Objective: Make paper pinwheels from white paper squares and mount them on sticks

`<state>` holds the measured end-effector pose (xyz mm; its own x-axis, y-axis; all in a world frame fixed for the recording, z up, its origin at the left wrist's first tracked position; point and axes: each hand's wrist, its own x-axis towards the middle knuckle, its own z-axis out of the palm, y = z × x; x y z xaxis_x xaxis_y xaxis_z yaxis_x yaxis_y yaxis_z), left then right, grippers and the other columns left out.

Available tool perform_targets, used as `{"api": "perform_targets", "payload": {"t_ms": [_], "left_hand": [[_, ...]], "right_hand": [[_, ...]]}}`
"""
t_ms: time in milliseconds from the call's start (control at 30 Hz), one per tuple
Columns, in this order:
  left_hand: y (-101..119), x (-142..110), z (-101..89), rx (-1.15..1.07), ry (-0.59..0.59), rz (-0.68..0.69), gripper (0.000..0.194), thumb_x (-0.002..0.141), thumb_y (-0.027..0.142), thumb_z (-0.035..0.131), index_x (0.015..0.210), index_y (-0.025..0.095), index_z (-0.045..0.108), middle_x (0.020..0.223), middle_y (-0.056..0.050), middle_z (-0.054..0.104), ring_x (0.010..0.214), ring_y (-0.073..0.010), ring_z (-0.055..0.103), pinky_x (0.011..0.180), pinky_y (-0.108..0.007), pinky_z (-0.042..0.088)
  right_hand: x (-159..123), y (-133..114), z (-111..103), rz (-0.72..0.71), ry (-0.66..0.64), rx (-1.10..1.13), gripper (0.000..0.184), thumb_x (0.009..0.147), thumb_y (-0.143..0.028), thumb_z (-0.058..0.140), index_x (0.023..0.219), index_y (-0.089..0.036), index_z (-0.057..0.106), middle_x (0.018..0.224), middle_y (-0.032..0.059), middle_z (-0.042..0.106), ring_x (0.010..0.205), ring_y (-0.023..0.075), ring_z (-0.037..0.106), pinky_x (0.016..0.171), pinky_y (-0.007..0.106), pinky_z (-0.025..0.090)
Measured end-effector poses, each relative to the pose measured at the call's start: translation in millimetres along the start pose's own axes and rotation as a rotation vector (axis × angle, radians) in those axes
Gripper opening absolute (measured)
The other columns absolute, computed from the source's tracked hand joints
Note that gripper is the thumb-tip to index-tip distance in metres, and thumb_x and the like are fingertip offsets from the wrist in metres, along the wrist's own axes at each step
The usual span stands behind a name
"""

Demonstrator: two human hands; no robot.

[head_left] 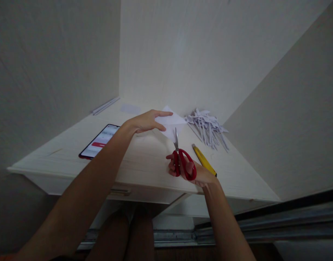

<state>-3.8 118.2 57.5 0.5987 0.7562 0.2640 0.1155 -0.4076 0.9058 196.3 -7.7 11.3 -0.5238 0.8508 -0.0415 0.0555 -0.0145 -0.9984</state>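
My left hand (150, 121) holds a white sheet of paper (171, 121) by its left side, thumb and fingers spread along it. The sheet is turned like a diamond and has a crease across its middle. In my right hand (182, 168) is a pair of scissors (184, 163) with red handles, my thumb and fingers through the loops. The blades point away from me and look nearly closed. Their tip lies at the paper's lower right edge; whether it touches the sheet I cannot tell.
A phone (101, 141) lies left, partly behind my left forearm. Right of the scissors is a yellow utility knife (204, 159). Several paper pinwheels on sticks (207, 125) are heaped at the back right. Rolled paper sticks (105, 106) and a small paper piece (130, 108) lie by the walls.
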Motion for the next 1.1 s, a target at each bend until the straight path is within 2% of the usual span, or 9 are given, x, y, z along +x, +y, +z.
{"api": "perform_targets", "payload": {"t_ms": [167,367,600,867,1100], "left_hand": [[-1.5,-0.4,-0.3,0.011,0.019,0.010,0.069,0.060,0.015,0.066,0.126,0.019,0.045,0.134,-0.008,0.043,0.121,-0.0236,0.041,0.098,-0.033,0.032],[0.8,-1.6,2.2,-0.131,0.030,-0.035,0.072,0.059,0.011,0.066,0.127,0.017,0.043,0.131,-0.010,0.046,0.111,-0.0228,0.050,0.092,-0.034,0.038],[0.1,-1.5,1.9,-0.158,0.033,-0.039,0.071,0.059,0.010,0.066,0.126,0.019,0.044,0.130,-0.009,0.047,0.107,-0.0220,0.053,0.089,-0.033,0.041],[0.0,-2.1,1.7,-0.107,0.044,-0.007,0.070,0.058,0.010,0.067,0.125,0.017,0.045,0.130,-0.009,0.048,0.115,-0.0226,0.047,0.092,-0.032,0.038],[-0.6,-2.5,0.4,-0.062,0.035,0.021,0.071,0.060,0.012,0.066,0.127,0.018,0.043,0.130,-0.008,0.047,0.118,-0.0226,0.043,0.095,-0.033,0.035]], "right_hand": [[-0.9,-3.6,1.0,0.029,-0.016,-0.008,0.076,0.053,-0.078,0.051,0.095,-0.015,0.053,0.072,0.0040,0.049,0.063,0.0150,0.046,0.050,0.028,0.038],[-2.3,-5.6,1.8,0.048,-0.031,-0.012,0.076,0.052,-0.079,0.050,0.093,-0.015,0.053,0.071,0.0050,0.049,0.064,0.0163,0.047,0.046,0.027,0.036],[-0.8,-1.4,-1.0,0.066,-0.039,-0.027,0.077,0.053,-0.079,0.050,0.096,-0.014,0.053,0.074,0.0063,0.049,0.066,0.0173,0.047,0.045,0.027,0.037],[2.1,1.3,-2.9,0.048,-0.067,0.001,0.077,0.055,-0.077,0.050,0.098,-0.014,0.053,0.078,0.0078,0.050,0.071,0.0186,0.049,0.052,0.030,0.042],[2.5,1.4,-3.5,0.040,-0.083,0.033,0.073,0.057,-0.075,0.051,0.098,-0.014,0.052,0.079,0.0062,0.049,0.069,0.0162,0.047,0.053,0.028,0.041]]}}
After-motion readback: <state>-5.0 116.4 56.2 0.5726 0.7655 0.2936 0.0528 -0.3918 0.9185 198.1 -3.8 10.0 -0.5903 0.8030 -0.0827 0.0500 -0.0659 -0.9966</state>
